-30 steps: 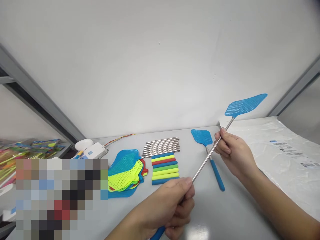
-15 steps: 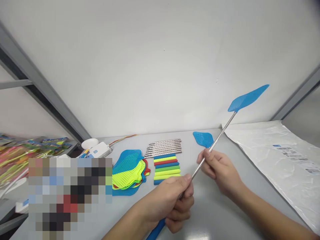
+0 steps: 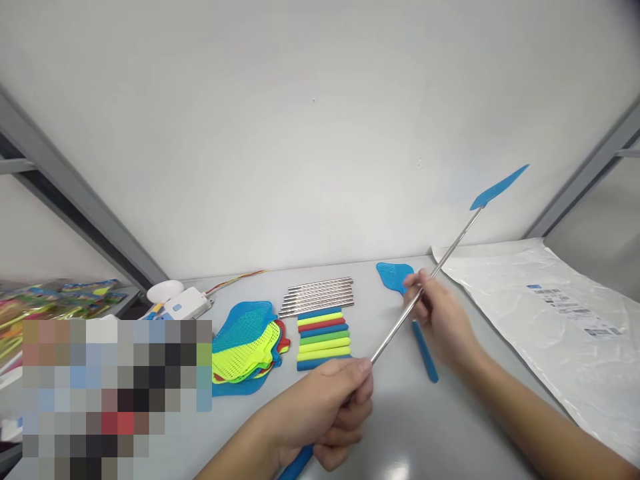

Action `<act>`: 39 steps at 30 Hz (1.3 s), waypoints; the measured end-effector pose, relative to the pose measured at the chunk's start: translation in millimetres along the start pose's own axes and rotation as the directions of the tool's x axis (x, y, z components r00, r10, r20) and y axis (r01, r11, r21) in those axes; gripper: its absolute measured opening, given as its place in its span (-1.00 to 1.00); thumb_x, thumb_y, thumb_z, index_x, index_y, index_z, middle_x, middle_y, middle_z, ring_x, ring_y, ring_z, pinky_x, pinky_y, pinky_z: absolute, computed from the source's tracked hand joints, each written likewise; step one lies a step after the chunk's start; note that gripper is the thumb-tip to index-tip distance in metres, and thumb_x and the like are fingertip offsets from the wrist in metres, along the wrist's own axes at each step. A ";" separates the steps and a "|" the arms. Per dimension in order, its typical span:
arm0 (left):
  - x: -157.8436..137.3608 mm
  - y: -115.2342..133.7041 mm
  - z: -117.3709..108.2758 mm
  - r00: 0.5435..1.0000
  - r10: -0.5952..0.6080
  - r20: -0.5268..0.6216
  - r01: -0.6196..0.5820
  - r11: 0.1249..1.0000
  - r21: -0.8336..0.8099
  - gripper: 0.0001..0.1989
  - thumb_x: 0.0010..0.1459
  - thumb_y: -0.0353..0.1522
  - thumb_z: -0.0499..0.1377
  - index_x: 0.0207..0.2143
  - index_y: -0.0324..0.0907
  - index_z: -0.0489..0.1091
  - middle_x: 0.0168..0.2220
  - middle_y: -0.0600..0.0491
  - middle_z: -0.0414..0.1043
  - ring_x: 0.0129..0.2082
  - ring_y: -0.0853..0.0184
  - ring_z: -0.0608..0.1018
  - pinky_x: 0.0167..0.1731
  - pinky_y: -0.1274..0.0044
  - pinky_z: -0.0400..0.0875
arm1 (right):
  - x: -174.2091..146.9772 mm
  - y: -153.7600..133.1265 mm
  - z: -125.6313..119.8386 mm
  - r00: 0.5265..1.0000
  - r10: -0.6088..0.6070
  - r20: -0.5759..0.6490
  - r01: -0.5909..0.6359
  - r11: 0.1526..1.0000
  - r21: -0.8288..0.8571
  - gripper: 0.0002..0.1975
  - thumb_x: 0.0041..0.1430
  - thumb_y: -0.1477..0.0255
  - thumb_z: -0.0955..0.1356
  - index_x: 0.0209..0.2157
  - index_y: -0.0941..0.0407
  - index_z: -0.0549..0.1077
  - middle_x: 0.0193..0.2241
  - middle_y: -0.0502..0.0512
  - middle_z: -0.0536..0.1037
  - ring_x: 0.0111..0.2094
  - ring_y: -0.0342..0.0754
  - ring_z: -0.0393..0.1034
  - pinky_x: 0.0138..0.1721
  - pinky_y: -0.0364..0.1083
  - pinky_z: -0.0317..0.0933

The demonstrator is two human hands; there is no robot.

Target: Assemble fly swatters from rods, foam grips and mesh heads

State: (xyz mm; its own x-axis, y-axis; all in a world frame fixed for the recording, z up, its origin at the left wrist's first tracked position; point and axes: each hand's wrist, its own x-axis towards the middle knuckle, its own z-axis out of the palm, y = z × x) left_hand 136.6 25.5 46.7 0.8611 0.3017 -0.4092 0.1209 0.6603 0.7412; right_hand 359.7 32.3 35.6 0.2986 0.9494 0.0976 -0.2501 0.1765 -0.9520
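The left hand and right hand hold a silver-rodded, blue-headed flyswatter. Silver metal rods lie near the grey surface's back edge.

White plastic packaging at right, white box beside coloured wires, grey post at left

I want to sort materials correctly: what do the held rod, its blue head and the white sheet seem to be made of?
Rod: probably metal, polished; it looks silvery with bright highlights.
Blue head: likely plastic, matte-looking; it is thin and evenly coloured.
White sheet: perhaps plastic film, slightly glossy; wrinkles catch light.
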 end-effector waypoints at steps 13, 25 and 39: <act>-2.9 4.0 0.1 0.995 0.062 -0.078 -0.041 0.968 0.246 -0.59 0.30 -0.06 -0.04 -0.48 -0.13 0.08 -0.64 0.27 -0.05 -0.71 0.54 -0.04 -0.75 0.69 -0.04 | 2.5 -14.8 -5.1 0.996 -0.087 -0.001 0.087 0.991 -0.101 -0.61 0.28 0.13 0.24 -0.55 0.06 0.24 -0.73 -0.13 0.01 -0.63 -0.15 -0.13 -0.56 -0.10 -0.11; -7.7 3.3 3.0 0.989 0.125 -0.079 -0.100 0.957 0.274 -0.59 0.29 -0.03 -0.03 -0.44 -0.16 0.21 -0.69 0.29 -0.07 -0.73 0.54 -0.03 -0.75 0.68 0.01 | -42.4 7.8 29.7 0.957 0.103 0.272 -0.047 0.978 -0.204 -0.53 0.27 0.03 0.19 -0.50 0.10 0.31 -0.72 -0.15 0.05 -0.67 -0.21 -0.12 -0.61 -0.13 -0.24; -17.8 7.1 -11.5 0.996 0.050 -0.077 -0.022 0.942 0.334 -0.68 0.27 -0.09 0.06 -0.33 -0.16 0.27 -0.66 0.28 -0.01 -0.72 0.53 0.05 -0.73 0.67 0.09 | 5.5 -28.1 -17.2 0.984 -0.129 -0.125 0.136 0.989 0.050 -0.65 0.28 0.20 0.27 -0.54 0.06 0.26 -0.74 -0.14 -0.03 -0.62 -0.14 -0.15 -0.55 -0.08 -0.14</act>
State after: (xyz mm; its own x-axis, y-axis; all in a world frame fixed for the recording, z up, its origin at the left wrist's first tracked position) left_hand 116.5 32.7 53.2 0.8258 0.3863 -0.4109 0.2600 0.3858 0.8852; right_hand 384.1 28.0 57.9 0.4408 0.8788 0.1827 -0.2525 0.3167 -0.9143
